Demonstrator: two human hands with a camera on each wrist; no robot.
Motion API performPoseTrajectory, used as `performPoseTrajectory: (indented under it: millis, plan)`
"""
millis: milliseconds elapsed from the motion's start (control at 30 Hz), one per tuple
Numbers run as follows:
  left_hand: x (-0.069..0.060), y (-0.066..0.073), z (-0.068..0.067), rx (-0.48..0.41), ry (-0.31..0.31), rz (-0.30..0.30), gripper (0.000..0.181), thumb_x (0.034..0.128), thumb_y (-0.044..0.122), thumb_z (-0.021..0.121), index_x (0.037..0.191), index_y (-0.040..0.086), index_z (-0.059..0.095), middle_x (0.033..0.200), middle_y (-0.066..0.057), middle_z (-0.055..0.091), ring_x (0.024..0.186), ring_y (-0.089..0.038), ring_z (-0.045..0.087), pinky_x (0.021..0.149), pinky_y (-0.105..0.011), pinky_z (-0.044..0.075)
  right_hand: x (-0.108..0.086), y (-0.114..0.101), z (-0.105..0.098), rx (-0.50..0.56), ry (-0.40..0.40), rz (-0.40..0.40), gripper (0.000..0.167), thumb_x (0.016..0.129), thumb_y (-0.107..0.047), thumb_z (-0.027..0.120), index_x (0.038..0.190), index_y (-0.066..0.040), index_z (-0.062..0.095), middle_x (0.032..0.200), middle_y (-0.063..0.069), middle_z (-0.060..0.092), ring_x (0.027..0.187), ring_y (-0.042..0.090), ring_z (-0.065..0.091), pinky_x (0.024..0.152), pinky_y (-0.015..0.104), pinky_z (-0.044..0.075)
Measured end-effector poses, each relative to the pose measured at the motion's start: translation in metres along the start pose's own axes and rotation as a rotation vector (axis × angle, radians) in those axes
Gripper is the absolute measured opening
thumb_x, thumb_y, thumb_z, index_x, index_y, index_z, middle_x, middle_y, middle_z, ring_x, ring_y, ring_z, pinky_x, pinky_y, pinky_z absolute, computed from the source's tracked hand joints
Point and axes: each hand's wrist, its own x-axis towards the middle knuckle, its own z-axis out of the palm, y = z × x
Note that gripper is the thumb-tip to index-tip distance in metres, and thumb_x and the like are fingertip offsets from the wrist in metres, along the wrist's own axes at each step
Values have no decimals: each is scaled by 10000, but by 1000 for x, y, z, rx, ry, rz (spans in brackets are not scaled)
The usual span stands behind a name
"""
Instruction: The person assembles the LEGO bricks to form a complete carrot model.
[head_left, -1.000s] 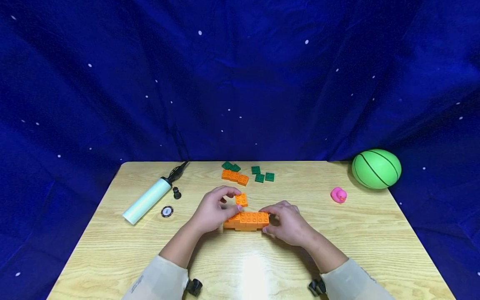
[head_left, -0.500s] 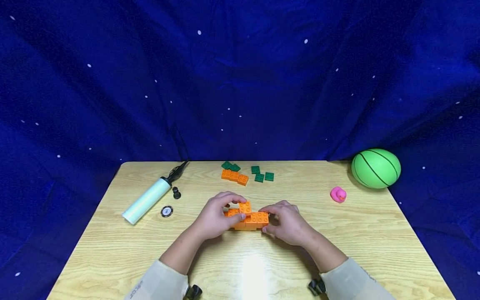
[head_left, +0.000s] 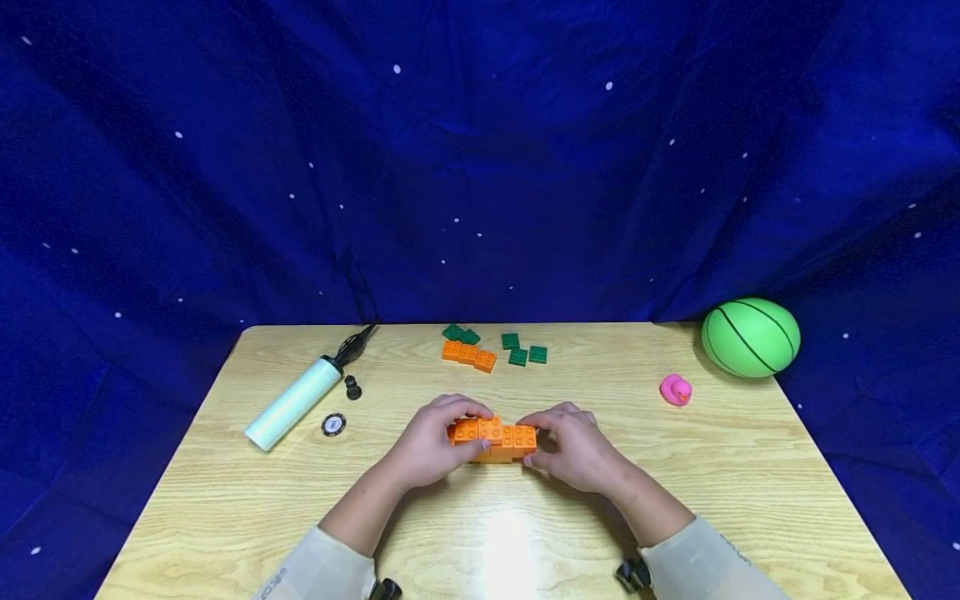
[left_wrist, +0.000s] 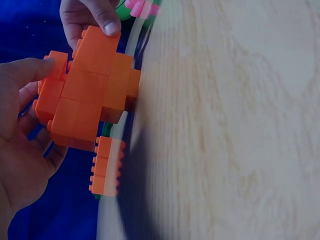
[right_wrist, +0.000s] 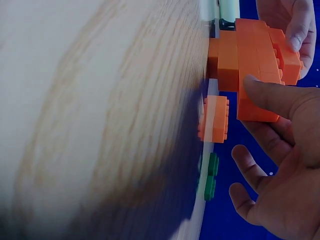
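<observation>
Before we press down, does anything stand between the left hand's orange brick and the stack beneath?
Nothing visible: the left hand pinches the orange brick over the orange stack, and the right hand grips the stack's right end.

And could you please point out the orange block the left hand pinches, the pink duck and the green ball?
Pinched orange block [head_left: 490, 429]: head view, on its studded top.
Pink duck [head_left: 676, 390]: head view, on its body.
Green ball [head_left: 756, 335]: head view, middle of its visible side.
</observation>
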Motion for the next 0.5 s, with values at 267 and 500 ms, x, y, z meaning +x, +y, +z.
performPoseTrajectory:
  millis: [267, 500]
  plan:
    - [0, -2, 0, -1, -25, -25, 333, 873, 221, 849, 1167, 307, 717, 1193, 181, 658, 1156, -84, 584, 1021, -402, 497, 0, 0, 0, -3, -1, 8, 454, 812, -222, 903, 1239, -216, 748, 1164, -90, 721, 1119, 149, 549, 1000, 480, 351]
    - [1, -3, 0, -17, -48, -47, 322, 881, 267, 846, 1171, 313, 713, 1172, 187, 659, 1092, -84, 600, 959, -366, 518, 0, 0, 0, 4, -2, 15, 448, 812, -207, 903, 1232, -222, 749, 1154, -101, 718, 1115, 145, 545, 993, 478, 347]
